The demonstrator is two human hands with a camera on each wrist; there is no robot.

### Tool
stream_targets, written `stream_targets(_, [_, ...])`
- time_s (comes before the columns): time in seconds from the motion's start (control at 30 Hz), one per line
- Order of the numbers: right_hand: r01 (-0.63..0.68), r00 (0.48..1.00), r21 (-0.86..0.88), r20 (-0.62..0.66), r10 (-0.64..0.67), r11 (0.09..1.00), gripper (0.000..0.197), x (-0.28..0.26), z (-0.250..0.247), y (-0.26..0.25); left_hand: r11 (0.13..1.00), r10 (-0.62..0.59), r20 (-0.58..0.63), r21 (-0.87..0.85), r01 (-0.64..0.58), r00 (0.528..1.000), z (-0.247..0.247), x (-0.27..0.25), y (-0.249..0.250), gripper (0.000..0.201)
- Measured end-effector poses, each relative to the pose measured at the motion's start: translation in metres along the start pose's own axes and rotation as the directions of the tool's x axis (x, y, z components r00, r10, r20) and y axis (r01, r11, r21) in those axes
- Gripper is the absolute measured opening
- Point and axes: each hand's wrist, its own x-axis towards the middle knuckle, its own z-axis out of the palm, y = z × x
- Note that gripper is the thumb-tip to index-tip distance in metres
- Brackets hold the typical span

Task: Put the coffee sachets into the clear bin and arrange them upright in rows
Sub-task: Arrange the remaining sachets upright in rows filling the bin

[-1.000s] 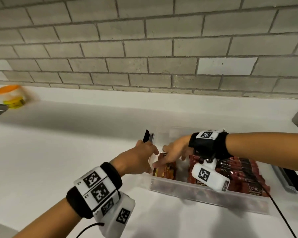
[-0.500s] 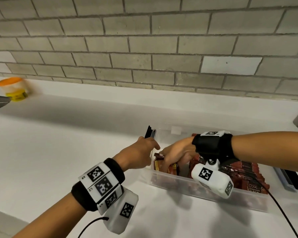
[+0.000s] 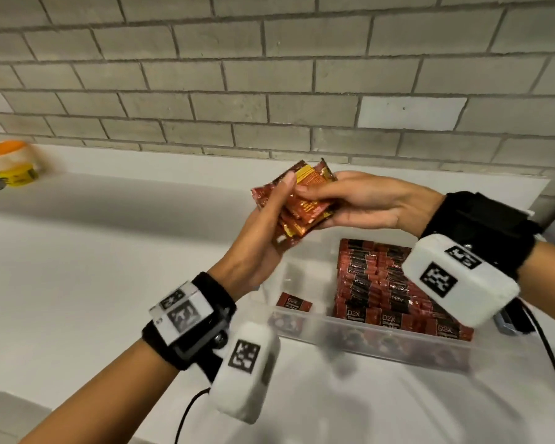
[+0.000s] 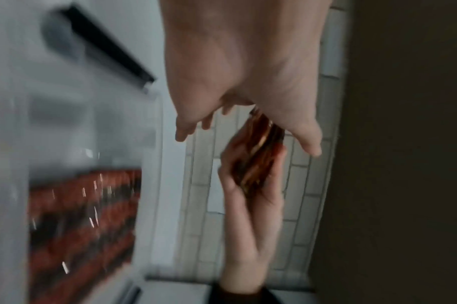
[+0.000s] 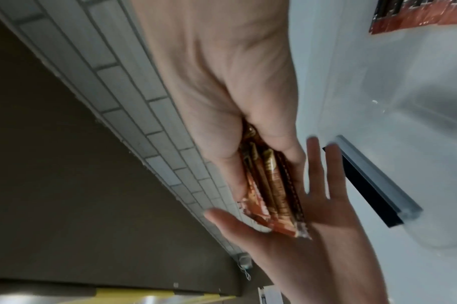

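Note:
A stack of red and yellow coffee sachets point(image 3: 305, 203) is held in the air above the clear bin point(image 3: 382, 346). My right hand point(image 3: 314, 205) pinches the stack point(image 5: 269, 185) between thumb and fingers. My left hand point(image 3: 276, 203) lies flat against the stack's end with straight fingers point(image 5: 321, 164), thumb along its top. The left wrist view shows the same stack point(image 4: 258, 156), blurred. Rows of red and black sachets point(image 3: 382, 283) stand packed in the bin's right part. One sachet point(image 3: 293, 304) stands alone at the bin's left end.
The bin sits on a white counter point(image 3: 93, 267) against a grey brick wall. An orange-lidded tub point(image 3: 12, 165) stands at the far left. A black and grey flat piece point(image 5: 373, 181) lies beside the bin on the right.
Both hands were down in the bin's left end. They have risen out of it and now hold a stack of sachets between them above the bin.

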Motion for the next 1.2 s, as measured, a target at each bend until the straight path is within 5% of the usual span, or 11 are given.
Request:
stream_targets(0.13, [-0.021, 0.999, 0.092, 0.048, 0.017, 0.996, 0.03, 0.007, 0.011, 0.012, 0.943, -0.05, 0.008, -0.329, 0.05, 0.999, 0.018, -0.001, 0.004, 0.038])
stream_targets(0.37, [-0.103, 0.995, -0.387, -0.023, 0.102, 0.916, 0.072, 0.022, 0.015, 0.022, 0.878, -0.098, -0.003, -0.472, 0.086, 0.995, 0.004, -0.01, -0.002, 0.036])
stream_targets(0.47, [-0.179, 0.982, -0.418, -0.023, 0.187, 0.891, 0.093, 0.035, 0.003, 0.025, 0.86, -0.131, -0.038, -0.501, 0.094, 0.991, -0.017, -0.019, -0.006, 0.045])
stream_targets(0.53, [-0.297, 0.952, -0.44, -0.067, 0.299, 0.848, 0.083, 0.044, -0.007, 0.029, 0.868, -0.159, -0.067, -0.485, 0.107, 0.985, -0.033, -0.028, -0.009, 0.042])
stream_targets(0.6, [-0.42, 0.88, -0.591, -0.08, 0.468, 0.689, 0.058, 0.053, -0.013, 0.041, 0.875, -0.173, -0.082, -0.471, 0.114, 0.982, -0.045, -0.036, -0.013, 0.039])
stream_targets(0.7, [-0.434, 0.719, -0.861, -0.153, 0.677, 0.266, 0.031, 0.071, -0.014, 0.071, 0.876, -0.181, -0.094, -0.469, 0.117, 0.979, -0.054, -0.047, -0.015, 0.04])
stream_targets(0.8, [-0.342, 0.715, -0.939, -0.246, 0.655, 0.021, 0.04, 0.086, -0.008, 0.097, 0.876, -0.181, -0.099, -0.469, 0.115, 0.978, -0.054, -0.053, -0.017, 0.043])
stream_targets(0.97, [-0.33, 0.702, -0.944, -0.232, 0.673, 0.02, 0.04, 0.099, 0.0, 0.115, 0.867, -0.182, -0.084, -0.484, 0.119, 0.98, -0.053, -0.056, -0.021, 0.046])
stream_targets(1.1, [-0.328, 0.688, -0.936, -0.142, 0.712, 0.131, 0.041, 0.096, -0.002, 0.098, 0.878, -0.191, -0.075, -0.46, 0.136, 0.979, -0.051, -0.052, -0.025, 0.046])
stream_targets(1.2, [-0.296, 0.819, -0.908, -0.081, 0.568, 0.297, 0.034, 0.078, -0.009, 0.054, 0.888, -0.185, -0.029, -0.434, 0.155, 0.982, -0.048, -0.05, -0.025, 0.039])
